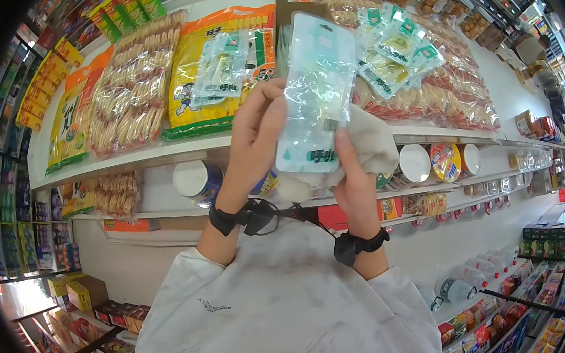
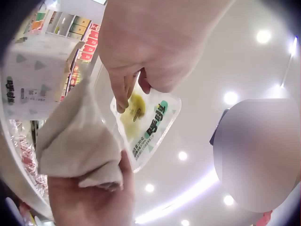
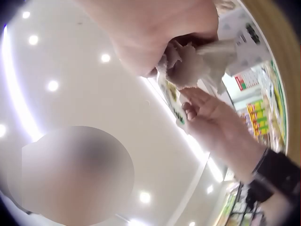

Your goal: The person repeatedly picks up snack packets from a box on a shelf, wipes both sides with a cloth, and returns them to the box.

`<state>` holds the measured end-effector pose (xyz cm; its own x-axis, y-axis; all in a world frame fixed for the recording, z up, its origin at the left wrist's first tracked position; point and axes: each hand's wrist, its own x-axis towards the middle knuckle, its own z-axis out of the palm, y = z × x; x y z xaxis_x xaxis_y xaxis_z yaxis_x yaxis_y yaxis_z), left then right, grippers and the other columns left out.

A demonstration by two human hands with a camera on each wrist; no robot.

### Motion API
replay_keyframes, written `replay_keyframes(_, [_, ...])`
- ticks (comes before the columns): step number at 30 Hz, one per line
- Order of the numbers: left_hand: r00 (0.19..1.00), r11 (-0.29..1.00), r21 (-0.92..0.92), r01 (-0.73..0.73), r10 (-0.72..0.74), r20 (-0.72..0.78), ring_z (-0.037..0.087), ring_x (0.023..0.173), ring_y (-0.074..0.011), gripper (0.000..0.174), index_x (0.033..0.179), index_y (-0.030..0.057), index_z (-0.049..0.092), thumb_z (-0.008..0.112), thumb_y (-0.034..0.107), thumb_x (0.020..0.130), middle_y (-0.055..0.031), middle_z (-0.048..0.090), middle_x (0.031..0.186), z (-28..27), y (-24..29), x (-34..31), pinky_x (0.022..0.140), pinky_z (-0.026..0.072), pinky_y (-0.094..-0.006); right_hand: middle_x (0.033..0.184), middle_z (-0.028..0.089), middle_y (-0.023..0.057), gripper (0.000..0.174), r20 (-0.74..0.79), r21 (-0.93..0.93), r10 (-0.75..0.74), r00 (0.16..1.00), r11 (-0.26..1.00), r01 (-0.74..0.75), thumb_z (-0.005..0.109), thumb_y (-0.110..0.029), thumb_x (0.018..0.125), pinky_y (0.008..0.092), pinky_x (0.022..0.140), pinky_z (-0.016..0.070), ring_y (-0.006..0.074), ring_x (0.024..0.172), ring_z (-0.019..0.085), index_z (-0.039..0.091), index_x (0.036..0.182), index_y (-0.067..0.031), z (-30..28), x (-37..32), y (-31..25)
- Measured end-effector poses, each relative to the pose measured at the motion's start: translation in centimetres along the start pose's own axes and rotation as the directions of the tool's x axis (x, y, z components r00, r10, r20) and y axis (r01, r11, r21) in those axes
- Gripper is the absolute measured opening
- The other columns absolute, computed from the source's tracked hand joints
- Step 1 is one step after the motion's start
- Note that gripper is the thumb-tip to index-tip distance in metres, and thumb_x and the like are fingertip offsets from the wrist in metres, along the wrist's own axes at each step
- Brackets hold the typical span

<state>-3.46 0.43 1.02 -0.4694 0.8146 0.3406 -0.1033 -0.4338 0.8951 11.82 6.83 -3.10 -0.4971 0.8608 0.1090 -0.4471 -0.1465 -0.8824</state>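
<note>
A clear-and-green snack packet (image 1: pixel 317 98) is held upright above the shelf; its printed face with yellow contents shows in the left wrist view (image 2: pixel 141 117). My left hand (image 1: pixel 258 130) pinches its left edge, fingers bent, also visible in the left wrist view (image 2: pixel 146 47). My right hand (image 1: pixel 358 184) has its thumb at the packet's lower right edge and its fingers around a crumpled beige cloth (image 1: pixel 374 141), which lies behind the packet. The cloth (image 3: pixel 197 66) bunches out of my right hand (image 3: pixel 160 33) in the right wrist view.
Similar small packets (image 1: pixel 393 51) lie on bagged snacks at the right, and others (image 1: pixel 221 68) on a yellow bag (image 1: pixel 185 92) at the left. Round tubs (image 1: pixel 414 163) stand on the shelf below. A cardboard box (image 1: pixel 302 8) sits behind the held packet.
</note>
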Motion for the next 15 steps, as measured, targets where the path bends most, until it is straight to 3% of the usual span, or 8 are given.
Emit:
replay_keyframes(2, [0.992, 0.963, -0.241, 0.121, -0.126, -0.008, 0.052, 0.102, -0.0058, 0.022, 0.117, 0.0009, 0.052, 0.053, 0.013, 0.099, -0.0074, 0.056, 0.127, -0.6, 0.2, -0.3, 0.085, 0.0436, -0.0216, 0.115, 0.064, 0.0107, 0.035, 0.010, -0.284, -0.091, 0.996, 0.955, 0.090, 0.061, -0.010, 0.095, 0.0307, 0.090, 0.0457, 0.0184, 0.103, 0.061, 0.057, 0.129, -0.0011, 0.4, 0.1, -0.4])
replay_keyframes(3, [0.990, 0.952, -0.276, 0.131, -0.142, -0.021, 0.053, 0.106, -0.0073, 0.028, 0.124, 0.0005, 0.050, 0.053, 0.013, 0.099, -0.0072, 0.056, 0.127, -0.7, 0.2, -0.6, 0.088, 0.0435, -0.0228, 0.111, 0.065, 0.0111, 0.033, 0.034, -0.414, -0.131, 0.991, 0.901, 0.134, 0.061, -0.012, 0.096, 0.0310, 0.089, 0.0459, 0.0188, 0.100, 0.061, 0.059, 0.126, -0.0006, 0.7, 0.1, -0.6])
replay_keyframes(5, [0.983, 0.929, -0.338, 0.150, -0.178, -0.053, 0.053, 0.113, -0.0104, 0.041, 0.137, -0.0005, 0.045, 0.054, 0.013, 0.099, -0.0069, 0.056, 0.128, -0.3, -0.1, -1.3, 0.094, 0.0434, -0.0252, 0.104, 0.065, 0.0125, 0.029, 0.145, -0.581, -0.144, 0.979, 0.788, 0.201, 0.062, -0.016, 0.096, 0.0319, 0.087, 0.0460, 0.0191, 0.095, 0.060, 0.060, 0.119, 0.0015, 1.9, -0.1, -1.6])
replay_keyframes(6, [0.992, 0.976, -0.197, 0.096, -0.110, -0.062, 0.053, 0.117, -0.0132, 0.050, 0.145, -0.0010, 0.037, 0.053, 0.013, 0.100, -0.0068, 0.055, 0.132, 0.1, 0.4, -1.2, 0.098, 0.0428, -0.0270, 0.100, 0.065, 0.0132, 0.028, 0.200, -0.652, -0.148, 0.969, 0.717, 0.244, 0.062, -0.018, 0.097, 0.0324, 0.086, 0.0460, 0.0192, 0.092, 0.059, 0.060, 0.116, 0.0026, 2.3, -0.2, -1.9])
replay_keyframes(9, [0.991, 0.925, -0.378, 0.038, -0.083, -0.101, 0.053, 0.118, -0.0138, 0.047, 0.144, -0.0002, 0.039, 0.053, 0.013, 0.101, -0.0082, 0.055, 0.134, 0.2, 0.8, -0.7, 0.100, 0.0427, -0.0280, 0.096, 0.063, 0.0148, 0.023, 0.036, -0.626, -0.246, 0.969, 0.750, 0.214, 0.061, -0.016, 0.097, 0.0338, 0.083, 0.0459, 0.0219, 0.086, 0.057, 0.060, 0.109, 0.0037, 2.1, -0.7, -1.1])
replay_keyframes(12, [0.980, 0.901, -0.434, 0.013, -0.099, -0.175, 0.054, 0.119, -0.0146, 0.046, 0.144, 0.0014, 0.039, 0.053, 0.012, 0.101, -0.0088, 0.054, 0.136, -0.4, 0.7, -0.7, 0.101, 0.0429, -0.0288, 0.115, 0.058, 0.0162, 0.030, 0.088, -0.704, -0.479, 0.874, 0.591, 0.394, 0.056, -0.008, 0.095, 0.0360, 0.089, 0.0452, 0.0274, 0.101, 0.057, 0.054, 0.123, 0.0028, 2.0, -0.6, -1.5])
replay_keyframes(14, [0.984, 0.915, -0.404, -0.013, -0.060, -0.167, 0.050, 0.126, -0.0167, 0.048, 0.146, 0.0031, 0.036, 0.050, 0.016, 0.103, -0.0099, 0.048, 0.142, -0.2, 0.7, -0.6, 0.106, 0.0391, -0.0304, 0.133, 0.050, 0.0191, 0.045, 0.303, -0.782, -0.606, 0.735, 0.283, 0.556, 0.054, -0.004, 0.093, 0.0422, 0.099, 0.0411, 0.0328, 0.119, 0.051, 0.045, 0.137, 0.0030, 2.6, -0.7, -1.5])
replay_keyframes(15, [0.986, 0.920, -0.391, -0.024, -0.043, -0.161, 0.047, 0.129, -0.0177, 0.048, 0.148, 0.0039, 0.035, 0.049, 0.018, 0.103, -0.0104, 0.046, 0.145, 0.1, 0.6, -0.8, 0.109, 0.0372, -0.0313, 0.143, 0.044, 0.0227, 0.055, 0.334, -0.672, -0.558, 0.760, 0.424, 0.607, 0.057, -0.009, 0.091, 0.0461, 0.107, 0.0346, 0.0389, 0.130, 0.045, 0.041, 0.143, 0.0025, 2.8, -1.1, 0.0])
